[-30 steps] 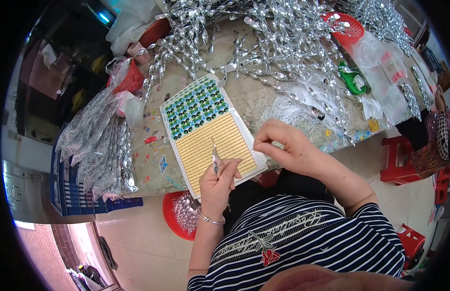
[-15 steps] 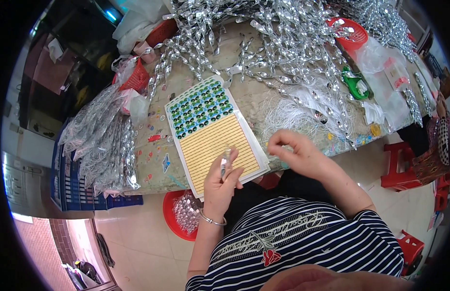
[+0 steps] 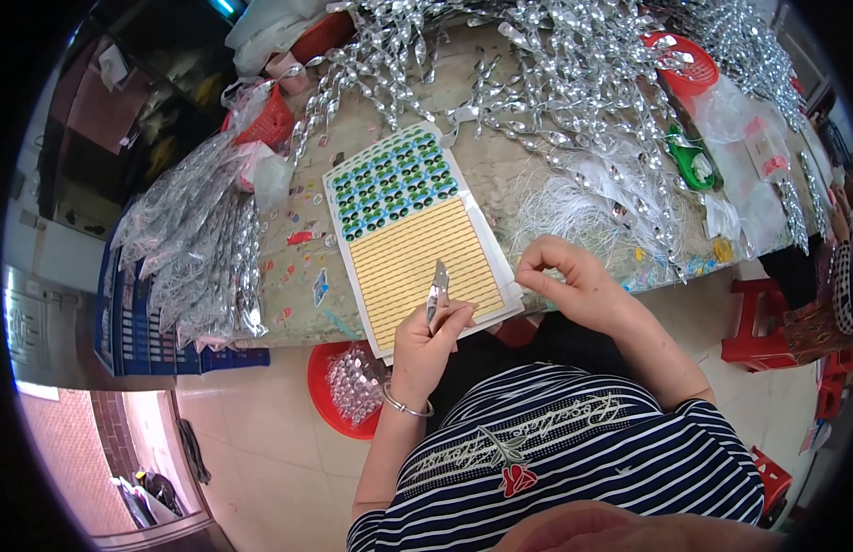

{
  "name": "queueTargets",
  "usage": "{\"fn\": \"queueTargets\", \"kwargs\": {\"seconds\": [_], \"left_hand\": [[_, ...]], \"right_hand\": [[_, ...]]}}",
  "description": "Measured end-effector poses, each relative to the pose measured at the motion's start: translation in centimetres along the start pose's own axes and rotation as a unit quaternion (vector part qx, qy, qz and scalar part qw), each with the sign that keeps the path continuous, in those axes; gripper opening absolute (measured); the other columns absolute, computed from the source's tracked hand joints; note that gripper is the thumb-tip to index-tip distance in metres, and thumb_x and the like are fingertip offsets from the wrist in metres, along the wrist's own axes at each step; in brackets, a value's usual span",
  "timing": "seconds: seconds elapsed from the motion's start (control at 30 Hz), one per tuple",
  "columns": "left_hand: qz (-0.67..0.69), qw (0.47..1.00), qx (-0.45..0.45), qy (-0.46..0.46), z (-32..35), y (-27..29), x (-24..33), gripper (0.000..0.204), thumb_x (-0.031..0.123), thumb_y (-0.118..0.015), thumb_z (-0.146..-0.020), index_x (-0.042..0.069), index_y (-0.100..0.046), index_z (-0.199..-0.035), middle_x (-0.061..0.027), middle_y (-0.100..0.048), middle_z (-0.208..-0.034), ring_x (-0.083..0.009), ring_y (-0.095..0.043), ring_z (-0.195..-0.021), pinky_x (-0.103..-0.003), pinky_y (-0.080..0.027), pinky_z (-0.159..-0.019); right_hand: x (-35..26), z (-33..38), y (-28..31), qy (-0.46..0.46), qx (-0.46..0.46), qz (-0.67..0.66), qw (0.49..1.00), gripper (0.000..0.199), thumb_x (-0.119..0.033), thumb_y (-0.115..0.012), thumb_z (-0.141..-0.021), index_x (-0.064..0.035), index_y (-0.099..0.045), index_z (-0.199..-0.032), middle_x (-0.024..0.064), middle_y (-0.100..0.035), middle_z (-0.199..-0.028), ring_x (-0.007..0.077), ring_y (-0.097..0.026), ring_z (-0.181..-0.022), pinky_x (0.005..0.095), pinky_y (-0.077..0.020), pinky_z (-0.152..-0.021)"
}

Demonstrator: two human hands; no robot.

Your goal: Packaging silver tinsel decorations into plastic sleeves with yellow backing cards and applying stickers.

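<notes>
My left hand [image 3: 423,348] is closed on a short, shiny silver strip [image 3: 437,293], which sticks up past the thumb and fingers. It hovers over the lower part of a yellow sheet [image 3: 417,258] printed with rows of dark dashes. Above that yellow part lies a sheet of round green and blue stickers [image 3: 394,189], on the same paper stack. To the right of the stack, my right hand [image 3: 574,283] hangs with thumb and forefinger pinched together. Whatever sits between those fingertips is too small to make out.
Twisted silver streamers [image 3: 574,55] cover the table's far side, with white threads [image 3: 564,207] below them. Bagged silver strands [image 3: 196,239] lie at the left. A red basin [image 3: 321,405] with silver pieces stands on the floor; a green tray [image 3: 689,161] is at the right.
The left fingers have folded down around the silver strip, which now shows more above them. My right hand stays pinched beside the paper stack. The whole view has shifted slightly.
</notes>
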State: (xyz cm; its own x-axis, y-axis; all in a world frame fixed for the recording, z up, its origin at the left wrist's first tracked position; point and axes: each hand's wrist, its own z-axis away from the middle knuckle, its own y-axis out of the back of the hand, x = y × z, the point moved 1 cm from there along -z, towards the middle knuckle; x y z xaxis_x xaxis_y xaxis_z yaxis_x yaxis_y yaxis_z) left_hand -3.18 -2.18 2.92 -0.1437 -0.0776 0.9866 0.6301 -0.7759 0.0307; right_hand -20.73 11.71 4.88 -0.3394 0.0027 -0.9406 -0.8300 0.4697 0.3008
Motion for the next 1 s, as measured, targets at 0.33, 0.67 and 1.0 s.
{"fn": "queueTargets", "kwargs": {"seconds": [0.33, 0.67, 1.0], "left_hand": [[-0.026, 0.998, -0.043, -0.029, -0.6, -1.0, -0.5, 0.011, 0.01, -0.065, -0.088, 0.0, -0.068, -0.09, 0.0016, -0.062, -0.074, -0.0022, -0.046, -0.057, -0.017, -0.036, -0.049], [-0.04, 0.994, -0.087, 0.043, 0.1, 0.0, -0.4, 0.01, 0.01, -0.064, -0.087, 0.001, -0.066, -0.087, -0.0011, -0.064, -0.075, -0.0028, -0.047, -0.054, -0.017, -0.036, -0.048], [0.004, 0.994, -0.045, 0.097, -0.5, 1.0, -1.6, 0.034, 0.026, -0.048, -0.099, 0.002, -0.058, -0.121, -0.0009, -0.061, -0.08, -0.002, -0.038, -0.051, -0.017, -0.03, -0.045]], "right_hand": [[-1.0, 0.2, -3.2, 0.063, -0.012, 0.099, 0.993, 0.03, -0.013, -0.064, -0.088, -0.0022, -0.058, -0.115, 0.0123, -0.065, -0.103, 0.018, -0.064, -0.089, 0.0318, -0.0511, -0.077], [0.3, 0.5, -3.3, -0.071, -0.12, 0.013, 0.99, 0.013, -0.014, -0.061, -0.089, -0.0034, -0.066, -0.096, 0.0085, -0.067, -0.076, 0.015, -0.067, -0.063, 0.0277, -0.0534, -0.058], [-0.2, -0.3, -0.4, -0.072, 0.015, -0.101, 0.992, 0.013, -0.012, -0.048, -0.098, -0.0008, -0.055, -0.1, 0.0052, -0.063, -0.09, 0.0113, -0.062, -0.081, 0.0268, -0.049, -0.073]]}}
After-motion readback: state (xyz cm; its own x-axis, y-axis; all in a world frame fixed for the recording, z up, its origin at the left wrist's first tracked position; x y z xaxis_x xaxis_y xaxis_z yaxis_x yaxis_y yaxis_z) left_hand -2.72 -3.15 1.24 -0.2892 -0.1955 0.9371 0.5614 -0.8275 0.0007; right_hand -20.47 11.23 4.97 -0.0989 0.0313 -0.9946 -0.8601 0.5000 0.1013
